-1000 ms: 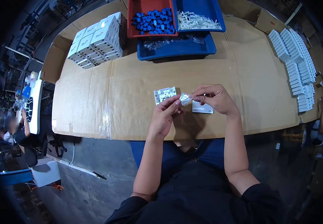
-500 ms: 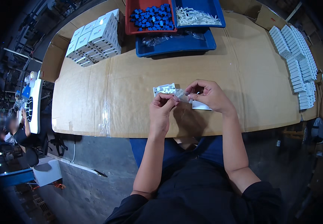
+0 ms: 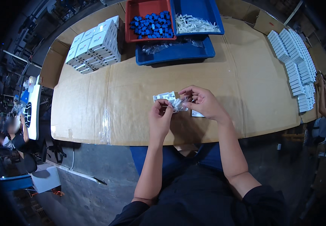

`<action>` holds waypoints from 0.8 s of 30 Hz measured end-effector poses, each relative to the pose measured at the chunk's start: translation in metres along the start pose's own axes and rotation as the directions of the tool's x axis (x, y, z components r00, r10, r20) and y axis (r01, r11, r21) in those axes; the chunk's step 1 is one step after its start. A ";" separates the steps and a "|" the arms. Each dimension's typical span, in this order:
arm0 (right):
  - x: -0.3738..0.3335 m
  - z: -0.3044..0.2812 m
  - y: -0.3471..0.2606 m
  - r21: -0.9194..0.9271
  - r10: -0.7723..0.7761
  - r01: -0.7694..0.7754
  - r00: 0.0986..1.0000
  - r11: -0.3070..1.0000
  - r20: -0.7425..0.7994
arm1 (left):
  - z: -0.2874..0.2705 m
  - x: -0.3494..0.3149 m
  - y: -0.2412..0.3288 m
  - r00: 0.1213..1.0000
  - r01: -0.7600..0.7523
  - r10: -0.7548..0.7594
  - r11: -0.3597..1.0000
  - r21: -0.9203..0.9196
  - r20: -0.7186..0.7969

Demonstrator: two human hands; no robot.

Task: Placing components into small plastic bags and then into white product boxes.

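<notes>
A small clear plastic bag (image 3: 177,104) with whitish contents is between my hands, just above the cardboard table top. My left hand (image 3: 160,117) pinches its left side between thumb and fingers. At the bag's right edge, my right hand (image 3: 205,104) has curled fingers and its thumb against the plastic. Just beyond the bag lies a white plastic part (image 3: 164,96) with a moulded, slotted face. A flat white piece (image 3: 197,113) rests on the cardboard below my right hand, partly covered by it. What exactly the bag contains is too small to make out.
Across the table stand a red tray (image 3: 150,39) of blue parts, a blue tray (image 3: 198,32) of white sticks, and a lower blue tray (image 3: 176,60) with clear bags. White boxes (image 3: 95,45) are stacked left, white parts (image 3: 296,71) right. Other people sit at both sides.
The bag has come lower and closer to me, and its whitish contents show more plainly. My right hand has shifted slightly left, its index finger lifted. The whole view has tilted slightly.
</notes>
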State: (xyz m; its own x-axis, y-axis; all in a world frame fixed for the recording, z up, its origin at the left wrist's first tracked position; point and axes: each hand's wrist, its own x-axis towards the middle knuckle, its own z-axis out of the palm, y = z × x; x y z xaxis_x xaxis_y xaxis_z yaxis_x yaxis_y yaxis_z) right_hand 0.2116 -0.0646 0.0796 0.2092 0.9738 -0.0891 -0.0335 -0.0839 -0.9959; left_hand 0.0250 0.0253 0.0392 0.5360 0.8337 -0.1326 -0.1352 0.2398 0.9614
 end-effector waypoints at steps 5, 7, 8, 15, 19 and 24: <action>0.005 0.009 -0.007 0.024 -0.079 0.080 0.997 0.997 -0.015 | -0.001 0.000 0.011 0.980 -0.196 0.197 0.969 0.147 0.011; 0.002 0.012 -0.009 0.002 -0.045 0.045 0.998 0.999 -0.037 | -0.005 0.001 0.012 0.993 -0.114 0.112 0.992 0.048 0.033; 0.002 0.012 -0.007 0.029 -0.048 0.049 0.998 0.998 -0.030 | -0.006 0.001 0.011 0.989 -0.140 0.139 0.990 0.022 0.043; 0.002 0.012 -0.003 0.064 -0.022 0.025 0.999 0.998 -0.044 | -0.004 -0.001 0.012 0.988 -0.153 0.151 0.987 0.054 0.030; 0.004 0.012 0.002 0.094 -0.019 0.026 0.997 0.995 -0.072 | -0.008 -0.002 0.013 0.998 -0.039 0.033 0.992 0.116 0.056; 0.007 0.012 0.005 0.146 -0.015 0.026 0.997 0.989 -0.073 | -0.006 0.002 0.008 0.993 -0.104 0.102 0.994 0.024 0.053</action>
State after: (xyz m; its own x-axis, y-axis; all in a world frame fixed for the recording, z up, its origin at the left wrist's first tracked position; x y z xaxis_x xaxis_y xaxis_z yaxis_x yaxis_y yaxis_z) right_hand 0.2010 -0.0554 0.0738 0.2803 0.9570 -0.0747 -0.1707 -0.0269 -0.9850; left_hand 0.0203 0.0321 0.0454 0.5628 0.8263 -0.0207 -0.1702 0.1404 0.9754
